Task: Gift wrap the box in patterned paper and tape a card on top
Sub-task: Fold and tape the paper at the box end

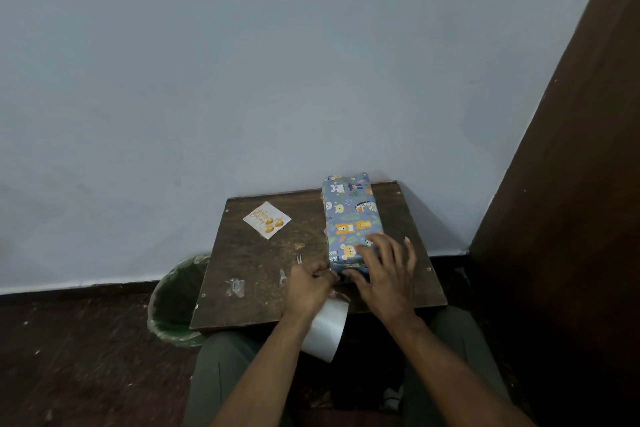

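wrapped box under flat open right hand; left hand pinching its paper end

Views: one wide-angle view is given, from the head.
Direction: forward and down, over both forearms onto a small wooden table set against a wall.
Nearness: the table is seen close, in the lower middle.
Overlap: nothing is shared.

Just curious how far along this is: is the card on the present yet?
Not yet. The card lies flat on the table, apart from the wrapped box.
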